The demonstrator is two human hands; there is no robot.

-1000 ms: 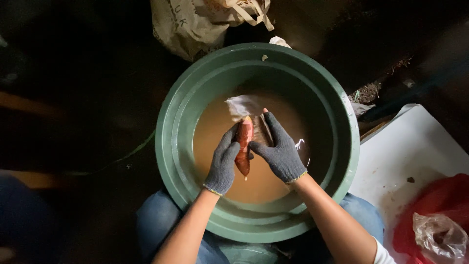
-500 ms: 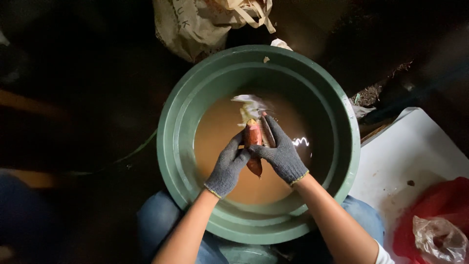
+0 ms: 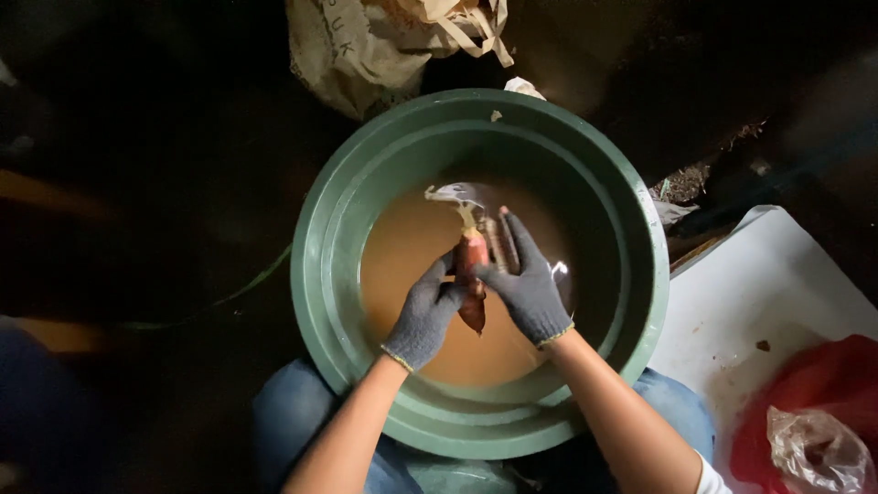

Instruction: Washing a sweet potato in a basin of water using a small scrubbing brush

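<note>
1. I sit over a large green basin (image 3: pixel 320 274) with both gloved hands inside it, above brown muddy water (image 3: pixel 402 265).
2. My left hand (image 3: pixel 425 311) is closed around the lower half of a reddish-orange root, a sweet potato by the look of it (image 3: pixel 471 265), held upright just over the water in the middle of the basin.
3. My right hand (image 3: pixel 526 288) lies against the root's upper side, palm on it and fingers stretched out along it, not curled shut; more a rubbing contact than a clamp.
4. Progress, as I judge it: the visible skin shows clean orange and the water is already heavily clouded, so much of the dirt seems off. The tail end below my left hand looks darker and may yet need work.
5. Around me: a burlap sack (image 3: pixel 366 55) beyond the basin's far rim, a white board (image 3: pixel 759 302) to my right, with a red plastic bag (image 3: pixel 823 393) on its near corner. No washed pile is in view.
</note>
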